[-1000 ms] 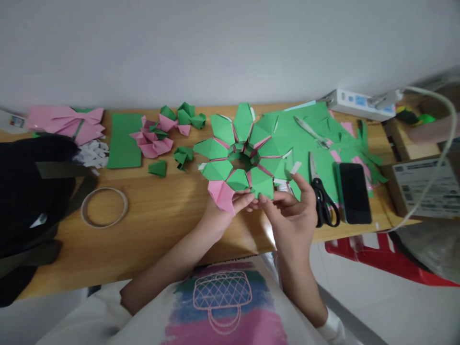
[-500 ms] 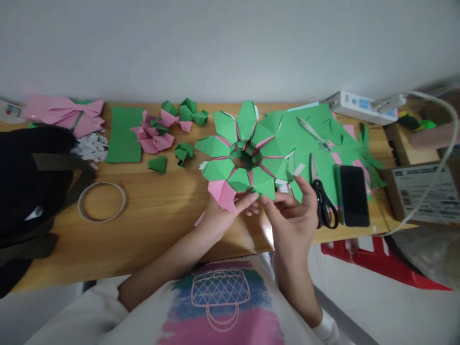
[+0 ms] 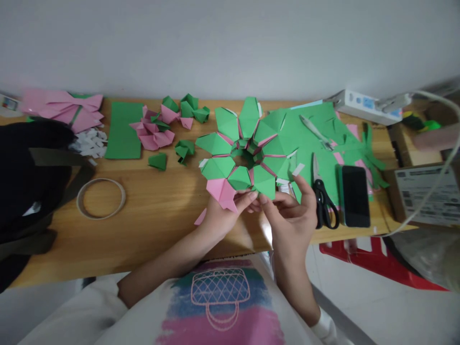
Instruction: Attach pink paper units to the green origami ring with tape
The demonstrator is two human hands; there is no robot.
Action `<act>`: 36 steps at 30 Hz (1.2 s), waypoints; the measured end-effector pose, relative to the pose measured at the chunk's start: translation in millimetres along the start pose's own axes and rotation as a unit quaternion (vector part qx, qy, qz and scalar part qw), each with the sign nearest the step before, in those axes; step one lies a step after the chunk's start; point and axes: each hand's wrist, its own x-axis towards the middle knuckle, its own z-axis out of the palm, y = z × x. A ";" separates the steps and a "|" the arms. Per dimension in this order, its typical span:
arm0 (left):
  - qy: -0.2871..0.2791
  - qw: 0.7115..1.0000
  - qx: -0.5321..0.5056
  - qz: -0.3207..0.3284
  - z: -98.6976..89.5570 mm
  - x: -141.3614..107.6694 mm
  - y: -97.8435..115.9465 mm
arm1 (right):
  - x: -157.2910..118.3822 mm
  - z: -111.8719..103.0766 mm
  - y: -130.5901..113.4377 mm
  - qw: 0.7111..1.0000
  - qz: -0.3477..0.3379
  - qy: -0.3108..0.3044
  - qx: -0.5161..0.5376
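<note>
A green and pink folded-paper flower [image 3: 239,177], ring-shaped with a hole in its middle, is held up over the table by both hands. My left hand [image 3: 223,215] grips its near edge from below, thumb on the rim beside a pink folded petal [image 3: 222,192]. With thumb and fingers, my right hand [image 3: 293,218] pinches the near green petal [image 3: 265,186]. A small white strip [image 3: 298,169] sits at the tip of a raised right finger. Some fingers are hidden under the paper.
Scissors [image 3: 323,201], a phone [image 3: 354,196], a craft knife [image 3: 316,132] and green paper [image 3: 319,158] lie right. Left are folded pieces [image 3: 153,132], a green sheet [image 3: 124,130], white scraps [image 3: 89,143], a tape ring [image 3: 101,199] and a black bag [image 3: 32,191]. A power strip [image 3: 366,106] stands behind.
Almost nothing differs. The view has shifted slightly, and both hands keep the same grip on the paper flower.
</note>
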 end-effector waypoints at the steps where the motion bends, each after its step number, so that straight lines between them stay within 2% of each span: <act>1: -0.001 1.000 -0.003 0.006 0.0 -0.1 -0.6 | -0.4 0.5 0.0 1.000 0.000 0.000 0.001; 8: -0.024 0.999 -0.020 0.030 -1.9 0.5 -2.1 | -1.7 2.2 -0.2 0.999 0.013 0.021 0.027; 16: -0.019 0.999 -0.009 0.031 -2.8 -3.2 -2.0 | -4.0 3.7 0.6 0.999 0.017 0.028 0.006; 18: -0.019 0.999 -0.008 0.033 -1.9 -3.5 -0.8 | -4.9 2.0 1.8 0.999 0.007 0.028 -0.013; 20: -0.022 0.999 -0.005 0.033 -1.3 -3.5 0.8 | -5.8 -2.9 1.4 0.997 -0.034 0.046 -0.047; 23: -0.029 0.999 0.002 0.026 -1.2 -3.1 2.9 | -6.7 -14.1 -5.6 0.980 -0.137 0.065 -0.132; 26: -0.007 1.000 0.007 0.024 -1.8 -3.3 3.0 | -6.6 -21.1 -18.5 0.948 -0.197 -0.003 -0.250; 28: 0.017 0.999 0.018 0.033 -2.7 -3.9 2.0 | -5.8 -20.1 -26.0 0.925 -0.211 -0.058 -0.312; 30: 0.030 0.998 0.039 0.042 -3.8 -4.5 0.3 | -4.7 -15.6 -29.8 0.908 -0.221 -0.080 -0.347; 36: 0.057 0.994 0.087 0.018 -4.8 -5.8 -1.6 | -2.8 -2.5 -25.9 0.902 -0.222 -0.032 -0.370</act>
